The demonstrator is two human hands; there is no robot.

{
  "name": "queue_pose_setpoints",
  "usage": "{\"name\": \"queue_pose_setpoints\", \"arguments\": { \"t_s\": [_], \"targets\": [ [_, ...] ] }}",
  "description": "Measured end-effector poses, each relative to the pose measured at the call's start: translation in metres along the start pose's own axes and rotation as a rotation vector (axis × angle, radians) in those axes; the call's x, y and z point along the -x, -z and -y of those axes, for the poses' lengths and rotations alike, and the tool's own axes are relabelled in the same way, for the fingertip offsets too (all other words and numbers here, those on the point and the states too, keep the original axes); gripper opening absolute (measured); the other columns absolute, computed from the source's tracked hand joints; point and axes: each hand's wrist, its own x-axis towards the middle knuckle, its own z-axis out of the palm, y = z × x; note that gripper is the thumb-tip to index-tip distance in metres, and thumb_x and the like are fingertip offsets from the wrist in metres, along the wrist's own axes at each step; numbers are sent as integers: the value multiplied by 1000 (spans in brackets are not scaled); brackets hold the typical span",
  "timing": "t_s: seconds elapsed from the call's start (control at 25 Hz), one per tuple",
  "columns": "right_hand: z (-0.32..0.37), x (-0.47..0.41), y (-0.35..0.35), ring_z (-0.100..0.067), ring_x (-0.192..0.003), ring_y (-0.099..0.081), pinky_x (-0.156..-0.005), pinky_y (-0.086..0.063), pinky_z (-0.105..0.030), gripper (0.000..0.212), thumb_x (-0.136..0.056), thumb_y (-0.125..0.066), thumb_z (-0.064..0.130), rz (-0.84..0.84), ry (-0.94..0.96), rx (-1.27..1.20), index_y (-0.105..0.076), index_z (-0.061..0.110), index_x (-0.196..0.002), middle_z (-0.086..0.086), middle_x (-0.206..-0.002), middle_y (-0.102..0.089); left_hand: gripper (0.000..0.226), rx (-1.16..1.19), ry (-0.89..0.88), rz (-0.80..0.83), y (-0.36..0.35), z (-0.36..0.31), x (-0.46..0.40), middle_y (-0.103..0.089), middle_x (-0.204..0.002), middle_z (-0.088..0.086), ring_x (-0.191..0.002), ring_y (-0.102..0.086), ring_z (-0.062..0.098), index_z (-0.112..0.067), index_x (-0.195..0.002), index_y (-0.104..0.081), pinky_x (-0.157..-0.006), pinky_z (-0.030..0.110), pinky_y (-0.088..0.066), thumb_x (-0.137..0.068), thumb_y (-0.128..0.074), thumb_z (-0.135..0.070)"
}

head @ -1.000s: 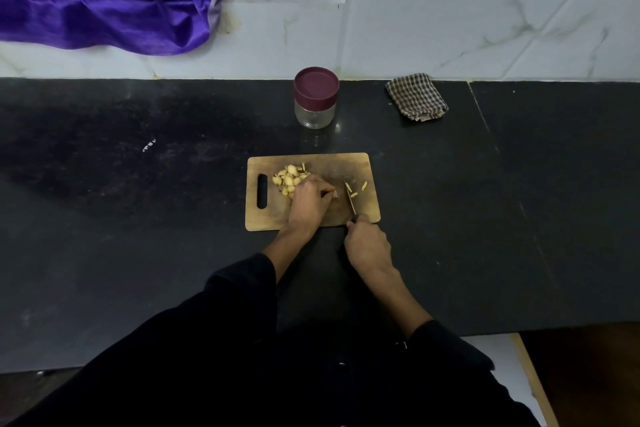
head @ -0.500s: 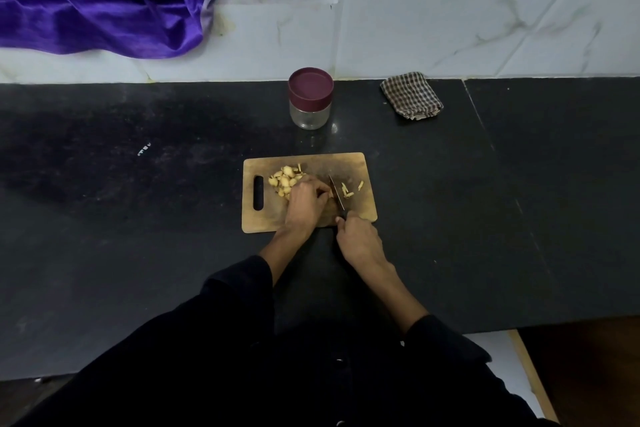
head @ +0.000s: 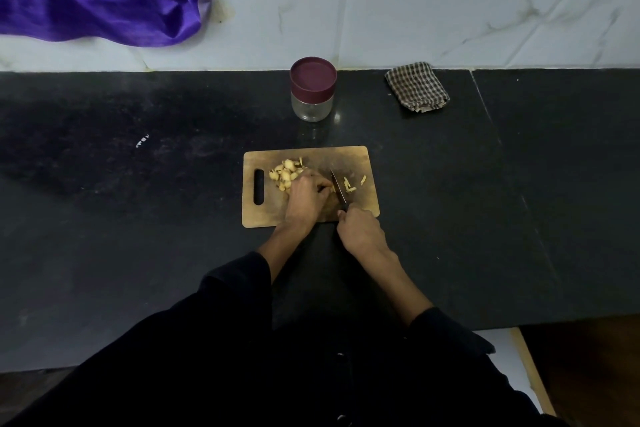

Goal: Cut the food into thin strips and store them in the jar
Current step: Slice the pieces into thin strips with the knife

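Our left hand (head: 306, 196) pins a piece on the cutting board (head: 360, 158) so the knife (head: 338, 188), gripped in our right hand (head: 360, 232), slices beside it; cut strips (head: 349, 185) lie right, whole pieces (head: 284, 174) left, the jar (head: 312, 90) lidded behind.

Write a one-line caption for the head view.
Right hand slices food with knife on cutting board; lidded jar waits behind.

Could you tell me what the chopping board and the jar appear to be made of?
Chopping board: likely wood or bamboo, matt brown with a worn surface. Jar: clear body, glass or plastic, hard to tell; its maroon lid looks like smooth plastic.
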Motion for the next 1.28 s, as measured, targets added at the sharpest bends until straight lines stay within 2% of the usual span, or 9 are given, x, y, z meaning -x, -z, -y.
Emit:
{"name": "queue_pose_setpoints", "arguments": {
  "t_s": [0.16,0.28,0.44,0.68,0.8,0.88,0.96,1.08,1.28],
  "targets": [
    [14,-9,14,-28,-104,-61,-81,-47,-38,29,-103,-43,26,67,-62,73,-61,8,-116,-12,-115,-63,16,8,-12,13,0,0,0,-64,-103,7,-94,-58,12,-6,-97,-73,-88,22,-46,-84,-65,-3],
    [15,-4,8,-28,-109,-61,-79,-43,-37,30,-103,-44,26,23,-95,104,-57,8,-123,-12,-120,-62,16,8,-12,4,0,-1,1,-64,-103,7,-94,-58,13,-6,-96,-74,-86,17,-43,-84,-65,-2],
    [3,7,-12,-34,-109,-61,-77,-41,-39,24,-105,-39,22,-34,-46,98,-49,7,-119,-16,-120,-62,15,18,19,-5,-1,-1,0,-64,-102,6,-90,-55,7,-7,-95,-74,-83,10,-38,-83,-66,-3],
    [0,13,-11,-34,-110,-59,-77,-39,-39,28,-106,-37,26,-53,-59,30,-50,7,-120,-17,-119,-62,15,13,25,-6,-2,-1,1,-65,-103,6,-92,-59,12,-9,-96,-74,-86,19,-45,-83,-68,-6],
    [-3,11,-3,-34,-110,-58,-76,-38,-37,31,-106,-37,26,-64,-91,19,-51,6,-124,-18,-120,-61,15,-8,13,-4,-1,-1,1,-64,-104,7,-93,-58,13,-8,-97,-74,-84,17,-43,-84,-67,-6],
    [-4,10,0,-35,-111,-58,-77,-39,-38,33,-106,-36,28,-56,-89,20,-51,5,-125,-19,-121,-61,16,-11,10,0,0,-1,2,-64,-105,7,-94,-58,13,-7,-98,-73,-85,17,-43,-84,-66,-6],
    [-3,9,-1,-34,-106,-60,-80,-47,-39,32,-105,-38,30,-36,-56,1,-53,6,-120,-18,-117,-62,17,-14,6,4,0,-1,3,-63,-106,6,-95,-58,12,-8,-100,-73,-87,19,-45,-85,-65,-6],
    [2,9,-5,-33,-100,-63,-84,-54,-49,30,-105,-39,32,-5,-29,-24,-54,8,-114,-15,-111,-63,16,-20,2,-1,0,-2,3,-63,-105,5,-94,-58,11,-10,-99,-73,-89,23,-47,-85,-65,-6],
    [0,8,-4,-30,-95,-64,-81,-57,-50,27,-105,-40,33,5,-18,-42,-54,11,-110,-12,-107,-63,17,-24,8,-4,1,-3,4,-62,-106,5,-89,-49,3,-8,-101,-73,-85,14,-41,-86,-64,-6]
  ]
}}
